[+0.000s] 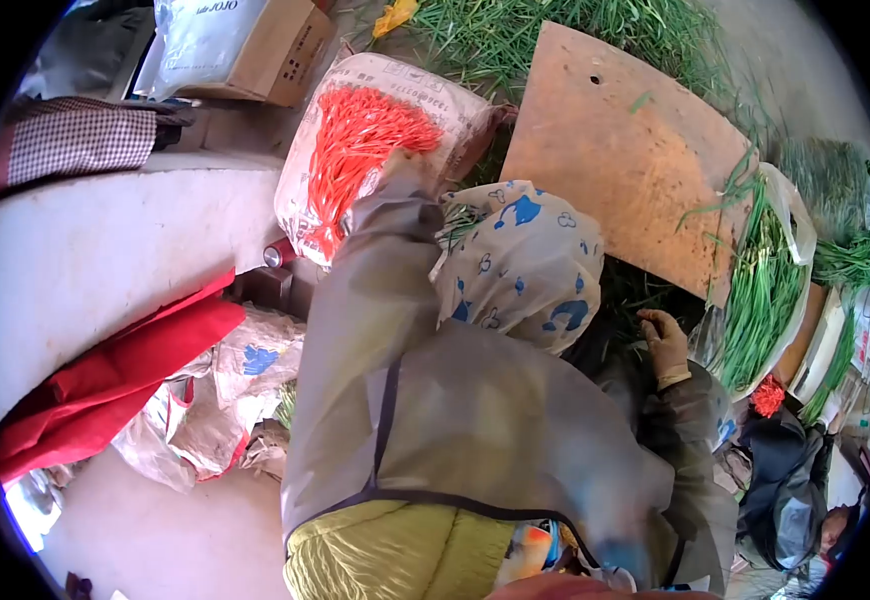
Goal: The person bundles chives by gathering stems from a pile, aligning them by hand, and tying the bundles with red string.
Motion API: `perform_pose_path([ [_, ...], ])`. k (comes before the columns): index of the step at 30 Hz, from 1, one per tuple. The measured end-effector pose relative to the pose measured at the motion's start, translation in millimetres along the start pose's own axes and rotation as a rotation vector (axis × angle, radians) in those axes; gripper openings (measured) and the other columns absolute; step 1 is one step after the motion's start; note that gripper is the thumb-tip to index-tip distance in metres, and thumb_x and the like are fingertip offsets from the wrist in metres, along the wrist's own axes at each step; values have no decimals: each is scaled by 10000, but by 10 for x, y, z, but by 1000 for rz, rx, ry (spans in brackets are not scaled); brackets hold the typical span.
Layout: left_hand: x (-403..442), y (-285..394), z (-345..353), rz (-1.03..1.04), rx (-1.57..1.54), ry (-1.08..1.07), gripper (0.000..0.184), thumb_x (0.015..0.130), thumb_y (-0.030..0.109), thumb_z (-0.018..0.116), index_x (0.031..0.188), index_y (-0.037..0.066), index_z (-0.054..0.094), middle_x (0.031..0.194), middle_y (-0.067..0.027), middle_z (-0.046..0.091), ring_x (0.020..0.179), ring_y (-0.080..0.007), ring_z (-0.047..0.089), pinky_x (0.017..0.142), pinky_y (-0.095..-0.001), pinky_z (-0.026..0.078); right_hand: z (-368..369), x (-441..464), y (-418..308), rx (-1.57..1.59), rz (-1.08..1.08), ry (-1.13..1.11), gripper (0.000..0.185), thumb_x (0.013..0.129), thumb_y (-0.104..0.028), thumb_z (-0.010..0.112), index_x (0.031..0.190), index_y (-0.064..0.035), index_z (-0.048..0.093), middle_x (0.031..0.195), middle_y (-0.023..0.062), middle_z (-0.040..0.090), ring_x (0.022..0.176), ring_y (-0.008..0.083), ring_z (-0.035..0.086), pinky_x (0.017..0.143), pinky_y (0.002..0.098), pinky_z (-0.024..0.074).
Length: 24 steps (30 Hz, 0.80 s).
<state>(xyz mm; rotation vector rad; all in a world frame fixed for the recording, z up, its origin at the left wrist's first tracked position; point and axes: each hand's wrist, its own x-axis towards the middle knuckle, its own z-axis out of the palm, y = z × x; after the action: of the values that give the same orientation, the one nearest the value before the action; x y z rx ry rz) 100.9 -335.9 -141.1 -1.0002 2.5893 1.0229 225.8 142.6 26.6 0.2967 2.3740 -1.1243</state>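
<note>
My left hand (410, 168), at the end of a grey translucent sleeve, reaches onto a bunch of red plastic strips (370, 130). Its fingers blend into the strips and the pale printed sack (300, 190) under them, so their grip is unclear. Lower right, my right hand (665, 345) has curled fingers near dark, shaded greenery; anything between the fingertips is too small to make out. Between my arms bulges a thin white cover with blue prints (525, 265). Green stalks (462, 222) show at its left edge.
A worn brown board (620, 150) slopes beyond the right hand. Loose green stalks (555, 35) lie behind it, and bundled ones (760, 300) stand in plastic at right. A cardboard box (265, 55), red cloth (115, 390) and crumpled sacks (220, 395) are at left.
</note>
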Motion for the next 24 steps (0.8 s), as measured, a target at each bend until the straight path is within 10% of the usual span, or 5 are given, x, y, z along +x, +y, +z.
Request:
perform_pose_path([
  [9, -484, 306, -1210, -40, -1022, -282, 90, 785, 152, 621, 745, 81, 583, 511, 28, 422, 391, -74, 324, 370, -223, 245, 126, 630, -343, -59, -327, 84, 158, 851, -77, 576, 991, -27, 627, 888, 94, 632, 769, 152, 596, 674, 259, 468],
  [11, -601, 474, -1411, -2, -1057, -310, 89, 788, 149, 612, 753, 75, 579, 513, 27, 411, 393, -73, 309, 374, -221, 238, 192, 834, -530, -617, -877, 315, 171, 861, -114, 566, 999, -43, 636, 830, 103, 625, 694, 166, 579, 631, 274, 459],
  [13, -716, 706, -1567, 61, -1063, -466, 86, 795, 143, 605, 788, 60, 583, 522, 27, 405, 399, -69, 308, 380, -222, 234, 345, 852, -1211, 348, -351, 36, 190, 868, -135, 555, 1024, -68, 640, 751, 53, 601, 676, 122, 540, 630, 255, 440],
  [20, -1149, 1788, -1426, 250, -486, -684, 149, 803, 169, 626, 874, 39, 618, 591, 32, 465, 483, -46, 361, 441, -194, 270, 995, 1051, -2365, 481, -517, -326, 241, 803, -142, 621, 1010, -21, 595, 840, 54, 607, 744, 118, 565, 636, 266, 468],
  [24, -1325, 2266, -1029, 753, -624, -542, 240, 826, 47, 583, 1062, 28, 546, 829, -45, 568, 679, -113, 522, 578, -248, 447, 1082, 1354, -2188, 594, -527, -65, 210, 857, -225, 602, 936, -31, 623, 721, 27, 609, 576, 107, 567, 510, 237, 456],
])
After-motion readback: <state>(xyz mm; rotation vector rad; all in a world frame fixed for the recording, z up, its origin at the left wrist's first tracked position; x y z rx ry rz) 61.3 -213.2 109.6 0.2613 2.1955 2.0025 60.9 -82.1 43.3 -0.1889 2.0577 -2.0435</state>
